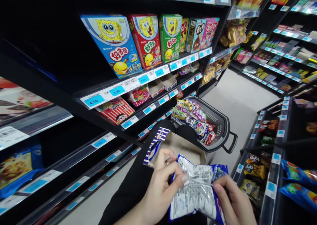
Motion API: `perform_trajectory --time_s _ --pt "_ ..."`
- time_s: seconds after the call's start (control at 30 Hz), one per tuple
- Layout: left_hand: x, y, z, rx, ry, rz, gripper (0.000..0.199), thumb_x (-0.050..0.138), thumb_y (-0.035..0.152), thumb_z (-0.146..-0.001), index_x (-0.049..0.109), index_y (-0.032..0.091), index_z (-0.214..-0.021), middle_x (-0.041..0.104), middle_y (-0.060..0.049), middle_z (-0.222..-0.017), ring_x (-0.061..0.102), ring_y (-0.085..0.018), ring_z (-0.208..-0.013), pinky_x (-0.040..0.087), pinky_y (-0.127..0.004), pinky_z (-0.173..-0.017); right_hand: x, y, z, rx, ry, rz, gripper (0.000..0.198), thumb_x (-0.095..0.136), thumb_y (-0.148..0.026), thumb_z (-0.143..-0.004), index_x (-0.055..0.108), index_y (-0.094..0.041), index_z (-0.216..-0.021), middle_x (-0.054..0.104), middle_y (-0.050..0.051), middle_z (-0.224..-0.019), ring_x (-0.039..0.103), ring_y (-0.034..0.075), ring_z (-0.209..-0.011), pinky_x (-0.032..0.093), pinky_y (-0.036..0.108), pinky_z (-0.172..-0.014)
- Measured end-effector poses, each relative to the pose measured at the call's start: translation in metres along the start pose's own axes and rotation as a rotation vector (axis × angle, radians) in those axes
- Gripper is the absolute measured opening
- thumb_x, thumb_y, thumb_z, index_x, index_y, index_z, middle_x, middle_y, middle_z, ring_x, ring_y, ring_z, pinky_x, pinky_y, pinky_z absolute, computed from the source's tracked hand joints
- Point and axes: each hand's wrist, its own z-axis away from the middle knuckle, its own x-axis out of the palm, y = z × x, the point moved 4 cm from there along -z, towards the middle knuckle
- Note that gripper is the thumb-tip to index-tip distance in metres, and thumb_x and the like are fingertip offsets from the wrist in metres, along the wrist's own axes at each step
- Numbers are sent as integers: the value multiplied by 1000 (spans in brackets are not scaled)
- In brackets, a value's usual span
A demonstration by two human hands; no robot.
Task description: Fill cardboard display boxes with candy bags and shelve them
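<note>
Between my two hands is a blue and silver snack bag (195, 195), its printed back turned up. My left hand (164, 185) pinches the bag's upper left part between thumb and forefinger. On the bag's right side, my right hand (231, 197) grips the edge with thumb and fingers. Just beyond the bag, an open cardboard display box (184, 144) with a purple-and-white striped flap rests on my lap, partly hidden by my left hand. Farther on, a grey shopping basket (220, 122) on the floor holds several colourful snack bags (189, 111).
Left of me, a shelf carries blue (111, 47), red (146, 40) and green (170, 37) snack boxes above price labels. Below them lie striped display boxes (116, 109). At right stands a low shelf (269, 145) with packets. The pale floor (237, 86) runs between.
</note>
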Motion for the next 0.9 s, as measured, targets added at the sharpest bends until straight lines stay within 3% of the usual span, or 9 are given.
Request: perform_trajectory --time_s 0.17,0.23,0.33,0.4,0.5,0.57,0.67,0.9 --pt "6 -1 -1 -59 -36 79 31 53 32 -89 51 18 -61 43 -5 -92 50 -19 -88 46 -27 -75 2 8 -4 86 -119 -76 35 44 -45 -92 53 -22 -68 53 -3 -54 51 12 -49 41 18 -47" --pt "8 -3 -2 -114 -43 117 32 53 34 -88 50 18 -61 44 -6 -95 50 -20 -92 44 -28 -78 1 6 -5 94 -102 -103 36 44 -45 -93 53 -22 -67 50 -3 -54 49 12 -49 41 18 -46" --pt "10 -6 -2 -210 -84 198 32 53 39 -88 51 18 -64 47 -6 -96 49 -21 -96 42 -28 -81 -3 -1 -7 -3 -15 -121 33 46 -42 -93 60 -22 -70 58 -2 -57 55 13 -51 43 19 -49" --pt "14 -7 -2 -273 -174 286 32 52 42 -89 50 19 -67 47 -2 -83 49 -18 -82 41 -25 -72 -8 -5 -7 -101 29 -104 29 50 -39 -92 65 -24 -73 65 -1 -61 60 13 -53 45 19 -51" --pt "17 -8 0 -372 -283 380 31 51 42 -88 48 19 -68 42 3 -66 40 -13 -63 34 -22 -60 -13 -6 -6 -177 -30 -46 24 52 -35 -91 67 -26 -74 68 -2 -63 64 13 -54 45 18 -50" --pt "15 -8 1 -389 -265 410 30 54 41 -87 47 18 -67 43 4 -63 38 -12 -62 32 -21 -58 -16 -2 -6 -142 -54 -36 19 53 -34 -90 67 -26 -80 69 -1 -65 64 14 -54 45 17 -49" --pt "11 -8 1 -362 -196 445 33 58 38 -84 43 18 -62 44 4 -60 38 -11 -60 31 -21 -57 -21 3 -4 -36 34 -109 13 58 -36 -87 66 -26 -89 69 1 -71 63 15 -57 48 18 -51" --pt "14 -8 1 -430 -197 696 44 73 38 -72 39 17 -54 46 4 -56 37 -8 -54 32 -20 -53 -14 -3 5 134 193 -458 30 70 -50 -76 60 -24 -63 55 -1 -58 51 14 -53 41 21 -51"
